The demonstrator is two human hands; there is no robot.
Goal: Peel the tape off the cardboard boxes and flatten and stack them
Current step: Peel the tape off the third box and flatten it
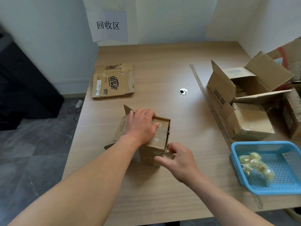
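The small box marked HT007 [160, 136] stands mid-table close to you. Your left hand [141, 126] lies flat across its top, fingers straight and pressing down, while your right hand [177, 159] pinches a strip of clear tape [168, 154] at the box's near right corner. Far left, well apart, a flattened box [112, 82] lies on the table [162, 70], and on the right, past a long metal strip [211, 106], open boxes [250, 121] crowd the edge, with a blue basket [276, 190] holding a wad of peeled tape [255, 165] just beside your right hand's side.
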